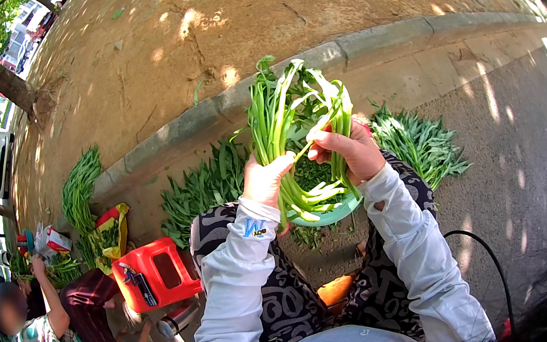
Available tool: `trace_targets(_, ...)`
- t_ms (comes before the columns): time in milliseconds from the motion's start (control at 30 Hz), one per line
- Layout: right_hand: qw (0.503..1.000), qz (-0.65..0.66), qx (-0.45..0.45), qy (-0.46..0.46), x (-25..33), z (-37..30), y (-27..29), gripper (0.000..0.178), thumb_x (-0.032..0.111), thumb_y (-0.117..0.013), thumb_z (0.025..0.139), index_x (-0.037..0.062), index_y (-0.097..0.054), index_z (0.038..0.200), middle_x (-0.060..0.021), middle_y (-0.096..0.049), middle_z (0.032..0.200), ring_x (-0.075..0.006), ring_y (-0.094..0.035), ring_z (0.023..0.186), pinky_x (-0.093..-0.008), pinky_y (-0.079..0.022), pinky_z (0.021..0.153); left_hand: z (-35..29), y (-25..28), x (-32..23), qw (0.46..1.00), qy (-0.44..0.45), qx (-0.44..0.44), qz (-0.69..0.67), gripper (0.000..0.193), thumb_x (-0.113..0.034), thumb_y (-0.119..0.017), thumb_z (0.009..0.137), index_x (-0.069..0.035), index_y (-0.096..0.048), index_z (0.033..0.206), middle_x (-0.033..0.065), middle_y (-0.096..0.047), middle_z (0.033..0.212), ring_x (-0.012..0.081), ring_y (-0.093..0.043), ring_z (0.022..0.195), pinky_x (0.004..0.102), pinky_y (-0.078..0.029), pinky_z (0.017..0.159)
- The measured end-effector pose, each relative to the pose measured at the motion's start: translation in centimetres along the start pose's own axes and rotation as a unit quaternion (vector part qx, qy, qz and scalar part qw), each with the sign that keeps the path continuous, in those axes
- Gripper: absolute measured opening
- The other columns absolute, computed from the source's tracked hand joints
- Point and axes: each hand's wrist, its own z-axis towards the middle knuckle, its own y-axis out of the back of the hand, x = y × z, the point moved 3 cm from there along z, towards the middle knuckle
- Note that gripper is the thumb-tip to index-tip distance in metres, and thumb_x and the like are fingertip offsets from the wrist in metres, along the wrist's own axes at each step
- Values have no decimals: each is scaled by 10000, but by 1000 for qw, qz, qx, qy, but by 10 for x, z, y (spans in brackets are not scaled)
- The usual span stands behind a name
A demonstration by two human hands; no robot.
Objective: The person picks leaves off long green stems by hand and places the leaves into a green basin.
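Closed round one side of a bundle of long green leafy stems (270, 118) is my left hand (266, 180). My right hand (348, 149) grips the other side, its thumb and forefinger pinching a stem toward the middle. The bundle bends into a loop, pale stem ends at the top and at the bottom. Beneath it, between my knees, sits a light green basin (331, 215), mostly hidden, with chopped-looking greens inside. Leafy greens (209, 186) lie on the ground to the left, and another heap of greens (418, 142) lies to the right.
A red plastic stool (152, 260) with a phone-like device on it stands at my left, a metal flask (177, 320) beside it. Farther left another person (63, 323) sits handling greens near a yellow bag (113, 230). A stone kerb (176, 136) crosses ahead.
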Motion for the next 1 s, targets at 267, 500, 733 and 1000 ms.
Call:
trace_targets(267, 997, -70, -14, 7, -2, 4, 12, 129, 132, -624, 827, 39, -580, 904, -42, -611, 748, -109, -603, 634, -207, -461, 563, 1, 6, -3, 998, -56, -28, 8, 293, -62, -699, 735, -53, -574, 1000, 15, -595, 844, 129, -550, 723, 278, -458, 680)
trace_targets(500, 997, -73, 6, -7, -10, 6, 7, 117, 96, -616, 817, 26, -565, 894, -52, -612, 735, -115, -590, 615, -212, -457, 558, -4, -3, -5, 1000, -22, 15, -6, 415, -62, -694, 752, -43, -523, 1130, 54, -626, 973, 135, -581, 845, 284, -459, 753)
trace_targets(733, 997, -69, 21, 6, -7, 5, 2, 96, 84, -610, 822, 23, -575, 887, -66, -624, 716, -111, -585, 617, -212, -452, 565, -3, -8, 2, 999, -22, 47, -15, 413, -82, -704, 751, -31, -528, 1122, 46, -623, 941, 125, -581, 829, 264, -462, 738)
trace_targets(1000, 998, -57, 22, 6, -5, 4, 1, 118, 80, -612, 816, 5, -597, 906, -69, -633, 772, -120, -602, 655, -221, -463, 586, -4, -7, -1, 1000, -24, 17, -4, 351, -80, -689, 751, -36, -547, 1068, 39, -611, 896, 130, -573, 779, 271, -468, 716)
